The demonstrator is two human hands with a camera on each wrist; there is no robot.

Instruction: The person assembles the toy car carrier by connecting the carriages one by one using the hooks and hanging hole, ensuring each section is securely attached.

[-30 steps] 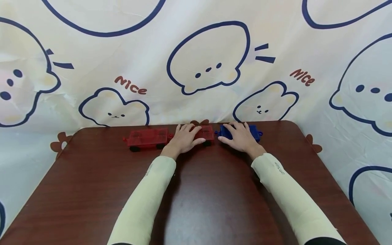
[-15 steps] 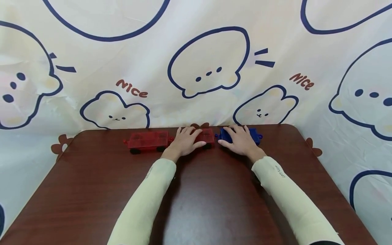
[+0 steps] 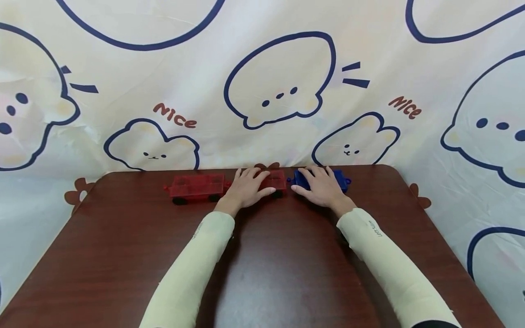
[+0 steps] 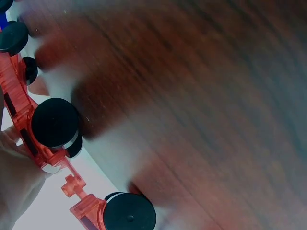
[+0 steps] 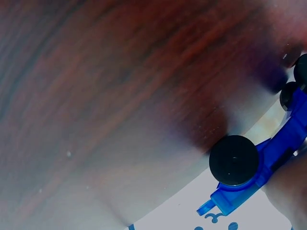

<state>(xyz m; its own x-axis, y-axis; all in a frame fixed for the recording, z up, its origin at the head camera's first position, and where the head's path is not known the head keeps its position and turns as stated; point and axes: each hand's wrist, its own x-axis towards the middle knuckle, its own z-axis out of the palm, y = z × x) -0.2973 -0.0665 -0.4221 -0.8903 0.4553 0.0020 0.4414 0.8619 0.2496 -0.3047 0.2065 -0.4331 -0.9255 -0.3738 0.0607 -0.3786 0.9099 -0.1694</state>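
Observation:
In the head view my left hand lies over a translucent red toy train car, fingers across its top and thumb along its near side. My right hand grips a blue toy train car to its right, fingers over the far edge and thumb at its left end. The blue car's left hook is right at the red car's end. The left wrist view shows the held red car's black wheel and a red coupling. In the right wrist view, the blue car's end loop points outward.
Another red toy train car stands to the left, in line with the held one and joined at the coupling. The cars stand along the back edge of a dark brown wooden table. A printed white cloth hangs right behind.
Both hands and the cars stay almost in place. The head view tilts slightly up and back.

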